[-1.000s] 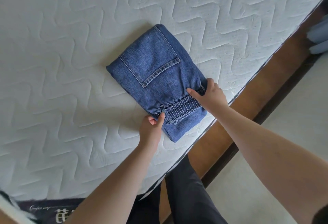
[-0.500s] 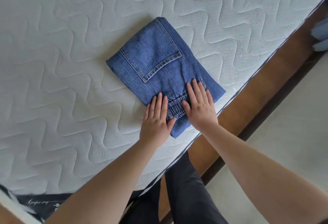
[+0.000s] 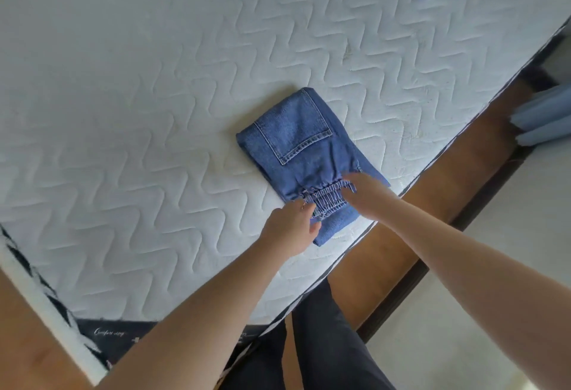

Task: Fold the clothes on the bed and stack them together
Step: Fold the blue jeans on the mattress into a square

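Folded jeans (image 3: 304, 154) on bed (image 3: 129, 117); left hand (image 3: 292, 229) and right hand (image 3: 364, 191) gripping waistband. Next, probably: carry to stack.

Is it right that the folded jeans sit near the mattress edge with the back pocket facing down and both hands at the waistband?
Not quite: the head view shows the folded jeans with the back pocket facing up. Left hand and right hand are at the elastic waistband, near the mattress edge.
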A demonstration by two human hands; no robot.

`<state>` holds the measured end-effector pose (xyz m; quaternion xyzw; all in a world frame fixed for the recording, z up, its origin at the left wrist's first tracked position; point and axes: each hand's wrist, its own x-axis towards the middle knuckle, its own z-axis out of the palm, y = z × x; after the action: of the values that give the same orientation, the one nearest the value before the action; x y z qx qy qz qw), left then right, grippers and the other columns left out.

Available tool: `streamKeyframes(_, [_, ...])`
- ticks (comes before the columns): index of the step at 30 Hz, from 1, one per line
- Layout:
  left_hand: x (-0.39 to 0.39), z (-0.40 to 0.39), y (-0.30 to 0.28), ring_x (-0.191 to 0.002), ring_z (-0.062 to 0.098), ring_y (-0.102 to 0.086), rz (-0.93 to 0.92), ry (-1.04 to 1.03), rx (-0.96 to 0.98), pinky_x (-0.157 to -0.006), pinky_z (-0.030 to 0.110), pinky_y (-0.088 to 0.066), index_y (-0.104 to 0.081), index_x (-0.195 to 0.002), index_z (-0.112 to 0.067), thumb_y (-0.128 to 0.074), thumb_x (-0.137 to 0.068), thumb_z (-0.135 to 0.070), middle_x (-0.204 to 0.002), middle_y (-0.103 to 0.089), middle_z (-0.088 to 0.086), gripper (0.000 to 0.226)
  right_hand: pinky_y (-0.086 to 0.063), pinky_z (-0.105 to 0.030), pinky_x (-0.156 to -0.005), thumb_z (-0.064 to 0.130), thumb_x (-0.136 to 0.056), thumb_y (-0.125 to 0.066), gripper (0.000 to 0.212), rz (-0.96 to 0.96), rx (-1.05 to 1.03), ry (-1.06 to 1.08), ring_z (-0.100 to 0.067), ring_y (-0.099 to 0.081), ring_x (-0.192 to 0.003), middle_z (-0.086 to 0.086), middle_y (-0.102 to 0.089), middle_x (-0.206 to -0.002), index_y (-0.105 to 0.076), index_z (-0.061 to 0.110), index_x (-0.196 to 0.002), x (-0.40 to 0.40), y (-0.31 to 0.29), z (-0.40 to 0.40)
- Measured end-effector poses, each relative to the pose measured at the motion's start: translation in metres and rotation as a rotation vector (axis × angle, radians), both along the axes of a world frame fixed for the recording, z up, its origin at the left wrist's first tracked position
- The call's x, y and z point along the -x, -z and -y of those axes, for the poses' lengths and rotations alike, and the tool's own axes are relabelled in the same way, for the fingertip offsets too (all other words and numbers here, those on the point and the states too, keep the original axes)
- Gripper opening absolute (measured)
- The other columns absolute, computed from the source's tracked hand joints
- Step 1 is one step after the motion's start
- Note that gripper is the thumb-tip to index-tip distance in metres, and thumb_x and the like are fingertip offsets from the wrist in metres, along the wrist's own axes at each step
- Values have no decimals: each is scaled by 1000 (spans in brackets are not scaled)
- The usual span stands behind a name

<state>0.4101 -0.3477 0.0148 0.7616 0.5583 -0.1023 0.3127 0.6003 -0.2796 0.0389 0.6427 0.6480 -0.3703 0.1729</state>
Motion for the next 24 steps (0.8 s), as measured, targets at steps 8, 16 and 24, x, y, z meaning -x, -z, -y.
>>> streamKeyframes(8, [121, 85, -99, -119, 30, -60, -116, 158, -383, -100, 47, -49, -67, -118, -16, -43, -91, -41, -126, -64, 10, 44, -47, -28, -77, 23, -95, -59, 27, -222, -396, 46, -20, -63, -100, 2, -67, -114, -65, 19, -121, 36, -98, 131])
streamKeyframes(16, [168, 168, -190, -121, 20, -54, -35, 62, -373, -100, 42, -46, -55, -134, -26, -39, -93, -52, -134, -56, -3, 51, -52, -36, -75, 38, -89, -44, 35, -68, -686, -251, -25, -65, -86, 1, -67, -99, -67, 18, -108, 61, -178, 200])
streamKeyframes(24, [146, 216, -249, -115, 21, -60, -12, -234, -455, -91, 40, -51, -59, -129, -18, -35, -93, -43, -127, -61, -1, 50, -53, -38, -80, 41, -92, -43, 38, -54, -790, -357, -23, -64, -96, 1, -67, -107, -68, 18, -110, 61, -218, 235])
